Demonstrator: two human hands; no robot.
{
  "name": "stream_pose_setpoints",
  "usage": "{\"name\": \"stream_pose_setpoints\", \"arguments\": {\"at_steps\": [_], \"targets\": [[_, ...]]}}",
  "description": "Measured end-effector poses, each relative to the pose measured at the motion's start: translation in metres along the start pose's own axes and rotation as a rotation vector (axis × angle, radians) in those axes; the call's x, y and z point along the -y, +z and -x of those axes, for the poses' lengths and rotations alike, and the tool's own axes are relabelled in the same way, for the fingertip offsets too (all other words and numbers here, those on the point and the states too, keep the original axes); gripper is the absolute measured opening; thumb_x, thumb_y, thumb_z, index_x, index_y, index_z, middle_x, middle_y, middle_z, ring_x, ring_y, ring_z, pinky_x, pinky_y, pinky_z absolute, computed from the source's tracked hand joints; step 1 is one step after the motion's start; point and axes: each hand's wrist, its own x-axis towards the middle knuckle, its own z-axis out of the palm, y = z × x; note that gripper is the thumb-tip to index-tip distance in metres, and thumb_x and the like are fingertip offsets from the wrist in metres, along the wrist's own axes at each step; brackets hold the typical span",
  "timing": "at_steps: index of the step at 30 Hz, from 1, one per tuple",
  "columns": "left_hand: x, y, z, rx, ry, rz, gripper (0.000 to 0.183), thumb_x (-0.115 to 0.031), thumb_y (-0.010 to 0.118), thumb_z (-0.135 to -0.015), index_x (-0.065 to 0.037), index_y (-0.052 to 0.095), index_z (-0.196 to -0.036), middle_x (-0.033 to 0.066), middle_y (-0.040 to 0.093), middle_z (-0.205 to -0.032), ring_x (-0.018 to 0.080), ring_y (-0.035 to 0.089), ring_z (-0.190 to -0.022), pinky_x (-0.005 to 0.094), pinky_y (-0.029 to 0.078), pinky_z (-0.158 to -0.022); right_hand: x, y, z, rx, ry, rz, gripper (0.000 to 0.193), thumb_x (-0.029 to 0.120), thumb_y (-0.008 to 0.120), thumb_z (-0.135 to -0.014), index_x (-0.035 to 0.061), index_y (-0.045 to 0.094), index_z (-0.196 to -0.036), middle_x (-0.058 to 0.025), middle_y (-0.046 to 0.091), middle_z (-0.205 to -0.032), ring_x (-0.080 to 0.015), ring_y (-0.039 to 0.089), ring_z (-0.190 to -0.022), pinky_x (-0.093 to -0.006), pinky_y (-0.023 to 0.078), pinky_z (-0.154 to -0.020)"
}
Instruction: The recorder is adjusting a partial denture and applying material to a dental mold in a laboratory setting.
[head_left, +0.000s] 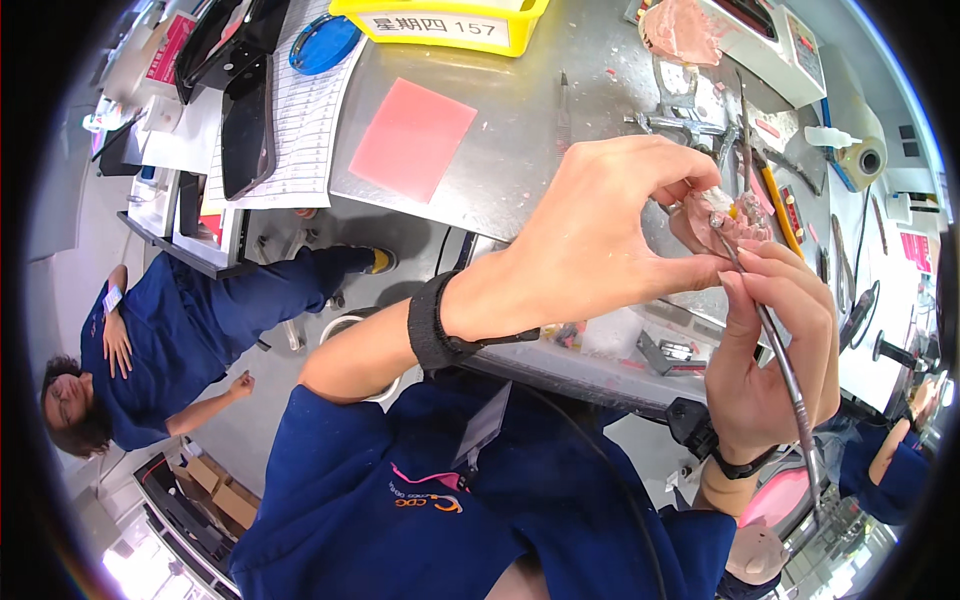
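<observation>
My left hand curves round a small pinkish dental model, with thumb and fingers gripping its side. White and tooth-like parts show on top of the model; its underside is hidden. In my right hand is a long thin metal dental carver, pinched between thumb and fingers like a pen. The carver's tip end touches or lies just over the model, and its other end slants down past my right wrist. Both hands meet closely at the model, above the front edge of the metal bench.
A pink wax sheet lies left of my hands, near a yellow bin and a blue round lid. Beyond are a metal articulator, a pink cast and a yellow-handled tool. Another person is at left.
</observation>
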Motion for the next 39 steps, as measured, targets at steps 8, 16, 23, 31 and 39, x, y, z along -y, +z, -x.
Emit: {"name": "stream_pose_setpoints", "arguments": {"at_steps": [8, 16, 23, 31, 39], "targets": [[-0.002, 0.001, 0.0, -0.012, -0.008, 0.001, 0.048, -0.009, 0.087, -0.068, 0.002, 0.068, -0.111, 0.0105, 0.068, -0.098, 0.016, 0.065, -0.088, 0.0296, 0.054, -0.083, -0.001, -0.008, 0.0, 0.034, 0.002, -0.013, 0.015, -0.007, 0.076, -0.079, -0.0049, 0.065, -0.089, -0.0183, 0.07, -0.088, -0.0347, 0.073, -0.084, -0.04, 0.06, -0.075], [-0.001, 0.002, -0.001, 0.026, -0.05, 0.053, 0.046, -0.007, 0.086, -0.07, 0.002, 0.068, -0.111, 0.0097, 0.068, -0.102, 0.0151, 0.063, -0.09, 0.0286, 0.052, -0.084, -0.012, 0.004, 0.026, -0.032, -0.126, -0.007, 0.036, -0.016, 0.076, -0.073, -0.0033, 0.065, -0.104, -0.0165, 0.068, -0.099, -0.0365, 0.072, -0.096, -0.0511, 0.058, -0.09], [-0.002, 0.001, -0.005, 0.065, -0.116, 0.064, 0.046, -0.007, 0.088, -0.07, 0.003, 0.068, -0.11, 0.0085, 0.068, -0.103, 0.0142, 0.063, -0.092, 0.0286, 0.051, -0.086, -0.021, 0.007, 0.038, -0.116, -0.097, -0.15, 0.034, -0.014, 0.074, -0.077, -0.0054, 0.062, -0.108, -0.0221, 0.068, -0.101, -0.0401, 0.071, -0.098, -0.0522, 0.058, -0.09], [-0.013, -0.022, -0.015, 0.263, -0.126, 0.03, 0.045, -0.005, 0.089, -0.068, 0.003, 0.07, -0.108, 0.0093, 0.068, -0.107, 0.0153, 0.062, -0.095, 0.029, 0.05, -0.086, -0.038, 0.009, 0.043, -0.497, 0.383, -0.656, 0.019, 0.01, 0.06, -0.099, -0.0018, 0.046, -0.103, -0.0302, 0.068, -0.099, -0.0419, 0.07, -0.096, -0.0533, 0.057, -0.092], [-0.026, -0.012, -0.007, 0.233, -0.13, 0.009, 0.042, -0.007, 0.084, -0.078, 0.005, 0.067, -0.115, 0.0144, 0.065, -0.118, 0.0204, 0.062, -0.11, 0.0323, 0.05, -0.094, -0.034, 0.021, 0.052, -0.47, 0.535, -0.805, 0.021, 0.016, 0.054, -0.103, -0.0012, 0.042, -0.103, -0.0297, 0.065, -0.104, -0.0432, 0.07, -0.1, -0.0494, 0.06, -0.091]]}}
